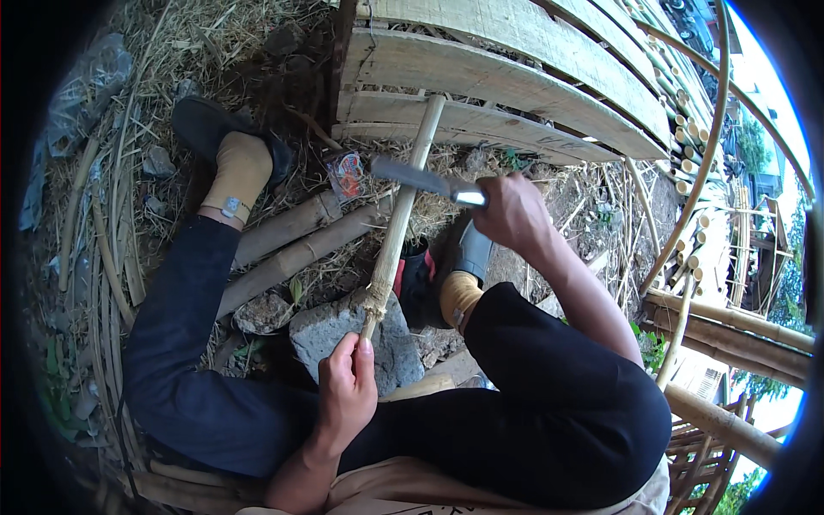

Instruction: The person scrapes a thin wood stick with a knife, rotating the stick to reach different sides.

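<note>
My left hand (348, 382) is closed around the thin near end of a pale bamboo pole (399, 223). The pole slants up and away, its far end in front of a slatted wooden crate. Just beyond my fingers, a rough, frayed ring marks a node on it. My right hand (515, 210) grips the handle of a large knife (412, 176), its fingers wrapped round. The blade points left and crosses over the pole's upper part; whether it touches cannot be told. Below the pole's near part sits a grey stone block (390, 348).
The slatted wooden crate (506, 81) stands ahead. Two thick bamboo pieces (287, 257) lie between my legs, near a crumpled wrapper (346, 174). My shoes (202, 129) rest on straw-littered ground. Stacked bamboo poles (691, 163) and a bamboo rail (721, 421) are at the right.
</note>
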`<state>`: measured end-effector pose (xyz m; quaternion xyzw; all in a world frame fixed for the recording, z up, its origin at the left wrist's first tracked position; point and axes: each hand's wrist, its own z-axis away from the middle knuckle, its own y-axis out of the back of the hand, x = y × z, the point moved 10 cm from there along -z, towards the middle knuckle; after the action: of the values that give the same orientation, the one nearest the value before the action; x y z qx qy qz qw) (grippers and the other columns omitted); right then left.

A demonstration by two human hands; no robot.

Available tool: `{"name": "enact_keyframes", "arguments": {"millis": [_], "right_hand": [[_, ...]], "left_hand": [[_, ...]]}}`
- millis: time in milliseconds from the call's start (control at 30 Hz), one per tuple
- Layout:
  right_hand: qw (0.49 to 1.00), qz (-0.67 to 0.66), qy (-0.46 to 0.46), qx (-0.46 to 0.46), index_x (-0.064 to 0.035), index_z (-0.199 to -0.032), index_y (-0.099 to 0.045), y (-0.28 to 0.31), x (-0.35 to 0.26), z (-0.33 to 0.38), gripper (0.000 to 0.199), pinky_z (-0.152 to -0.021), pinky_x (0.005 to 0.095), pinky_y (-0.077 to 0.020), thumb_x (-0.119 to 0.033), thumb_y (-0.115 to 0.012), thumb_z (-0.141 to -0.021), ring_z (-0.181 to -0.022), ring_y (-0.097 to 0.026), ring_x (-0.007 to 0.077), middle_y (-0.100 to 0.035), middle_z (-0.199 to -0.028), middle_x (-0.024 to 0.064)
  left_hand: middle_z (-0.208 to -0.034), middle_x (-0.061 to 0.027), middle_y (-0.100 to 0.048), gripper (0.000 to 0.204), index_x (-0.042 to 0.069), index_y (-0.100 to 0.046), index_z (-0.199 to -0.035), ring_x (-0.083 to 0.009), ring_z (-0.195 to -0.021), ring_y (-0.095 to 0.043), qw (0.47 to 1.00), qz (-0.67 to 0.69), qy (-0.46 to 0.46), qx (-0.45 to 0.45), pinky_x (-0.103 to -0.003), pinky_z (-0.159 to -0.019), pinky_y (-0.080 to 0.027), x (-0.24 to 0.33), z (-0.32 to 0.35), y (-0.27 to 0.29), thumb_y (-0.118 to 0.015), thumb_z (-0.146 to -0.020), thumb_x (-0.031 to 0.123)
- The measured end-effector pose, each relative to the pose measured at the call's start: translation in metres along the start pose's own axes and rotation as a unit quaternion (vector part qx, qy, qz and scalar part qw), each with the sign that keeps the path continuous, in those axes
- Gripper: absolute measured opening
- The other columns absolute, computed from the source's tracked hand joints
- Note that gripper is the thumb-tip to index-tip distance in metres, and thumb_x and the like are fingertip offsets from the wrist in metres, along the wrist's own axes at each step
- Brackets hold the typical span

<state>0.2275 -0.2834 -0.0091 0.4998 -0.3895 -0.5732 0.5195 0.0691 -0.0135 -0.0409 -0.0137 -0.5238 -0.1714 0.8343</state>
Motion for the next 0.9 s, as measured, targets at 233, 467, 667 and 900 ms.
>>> {"name": "enact_keyframes", "arguments": {"millis": [233,467,667,900], "right_hand": [[0.997,0.024,-0.063,0.036,-0.0022,-0.081,-0.072,0.017,0.032,-0.015,0.016,-0.071,0.0491,-0.0577,-0.014,-0.067,-0.072,-0.071,-0.070,0.0401,-0.069,-0.072,0.0221],[0.998,0.038,0.036,-0.036,-0.0043,-0.080,-0.072,0.001,0.006,-0.006,0.016,-0.069,0.0482,-0.0577,-0.016,-0.068,-0.070,-0.070,-0.070,0.0401,-0.068,-0.070,0.0214],[1.000,0.003,-0.005,-0.009,-0.0013,-0.080,-0.071,0.012,0.012,-0.013,0.016,-0.070,0.0488,-0.0568,-0.012,-0.064,-0.072,-0.070,-0.069,0.0416,-0.068,-0.071,0.0241],[0.998,0.024,-0.045,0.039,-0.0021,-0.081,-0.072,0.018,0.035,-0.014,0.017,-0.070,0.0483,-0.0576,-0.013,-0.066,-0.070,-0.069,-0.070,0.0407,-0.068,-0.071,0.0221]], "left_hand": [[-0.057,-0.0086,-0.043,0.028,0.000,-0.052,-0.083,-0.0134,-0.049,-0.040,1.000,-0.001,-0.013,-0.003,-0.035,-0.048,-0.032,0.003,-0.001,-0.002,-0.050,-0.106,0.016],[-0.059,-0.0078,-0.044,0.029,-0.001,-0.050,-0.082,-0.0124,-0.051,-0.040,0.998,0.044,0.024,-0.036,-0.034,-0.050,-0.033,-0.004,-0.002,-0.009,-0.050,-0.106,0.016],[-0.059,-0.0074,-0.043,0.031,-0.001,-0.050,-0.081,-0.0121,-0.052,-0.040,0.999,0.033,0.019,-0.024,-0.034,-0.050,-0.033,-0.006,0.001,-0.003,-0.051,-0.106,0.017],[-0.059,-0.0068,-0.044,0.030,-0.001,-0.050,-0.081,-0.0117,-0.053,-0.040,0.999,0.037,0.015,-0.032,-0.034,-0.050,-0.033,-0.006,0.001,-0.008,-0.050,-0.106,0.017]]}}
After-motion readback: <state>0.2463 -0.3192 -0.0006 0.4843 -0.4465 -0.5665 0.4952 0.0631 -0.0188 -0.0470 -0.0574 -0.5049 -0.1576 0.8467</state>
